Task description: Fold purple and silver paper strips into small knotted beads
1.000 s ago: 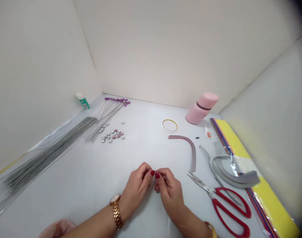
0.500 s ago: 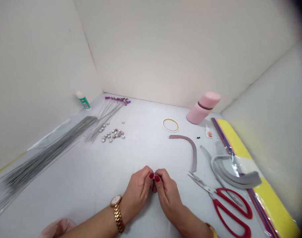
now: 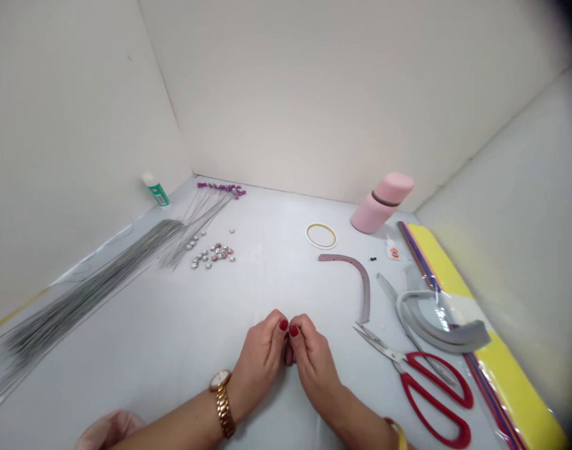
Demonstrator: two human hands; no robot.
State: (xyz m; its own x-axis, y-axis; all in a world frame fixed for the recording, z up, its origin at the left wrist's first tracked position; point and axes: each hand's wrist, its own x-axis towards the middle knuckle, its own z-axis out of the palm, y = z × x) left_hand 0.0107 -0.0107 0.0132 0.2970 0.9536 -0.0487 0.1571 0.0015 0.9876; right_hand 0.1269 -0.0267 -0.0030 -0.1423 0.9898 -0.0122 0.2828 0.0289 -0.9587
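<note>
"How were the hands held?"

"The left hand (image 3: pixel 262 350) and right hand (image 3: pixel 316 356) met knuckles-up, thumbs just beside each other. Both were curled closed, each thumb bent in toward its forefinger; whether anything small sat in the pinch, I couldn't tell."

"What lay closest?"

"Right of the right hand, a curved mauve strip (image 3: pixel 363 281) and red-handled scissors (image 3: pixel 397 357), the blade tips right by the strip's near end."

"And room to move?"

"Pale tabletop (image 3: pixel 182 325) stretched widest to the hands' left, as far as a long bundle of grey wires (image 3: pixel 98 281). Ahead and left sat little silver and pink stars (image 3: pixel 215 254); ahead and slightly right, a thin ring (image 3: pixel 321 247). The table's far edge met a white wall (image 3: pixel 286 94) well beyond the hands. On the far right, a pack of coloured sheets (image 3: pixel 511 375), yellow uppermost, ran along the side wall."

"Any writing?"

"A small white bottle (image 3: pixel 393 251), ahead and right, bore an orange label. A green tube (image 3: pixel 158 190), far ahead and left, had a pale label panel. Both were too small to read."
</note>
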